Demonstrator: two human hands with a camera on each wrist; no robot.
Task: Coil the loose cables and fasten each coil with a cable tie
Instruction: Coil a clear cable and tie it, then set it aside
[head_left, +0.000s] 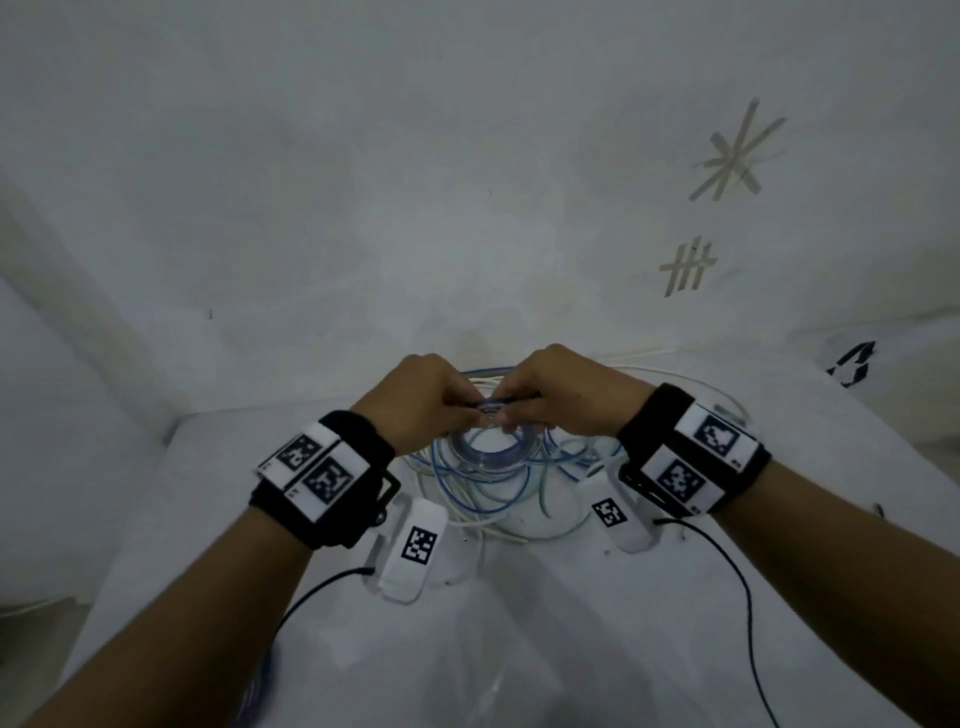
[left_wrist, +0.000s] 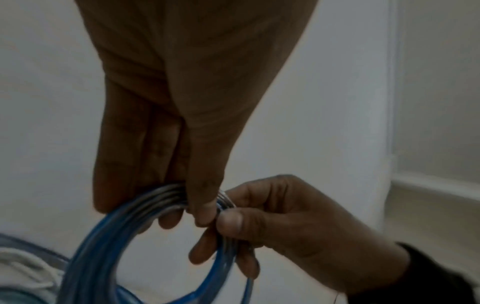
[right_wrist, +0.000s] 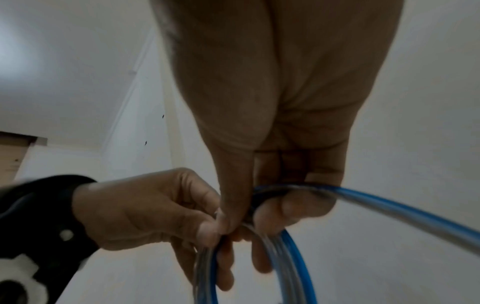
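A coil of blue and clear cable hangs over the white table, held up at its top by both hands. My left hand pinches the bundled turns between thumb and fingers. My right hand grips the same bundle right beside it, fingers curled round the strands. The two thumbs touch at the top of the coil. A thin pale strip shows between the thumbs; I cannot tell what it is. One strand runs off to the right.
Loose blue and white cables lie tangled on the table under the coil, and a white cable loops at the back right. Thin black leads trail from the wrist units. The wall with tape marks stands close behind.
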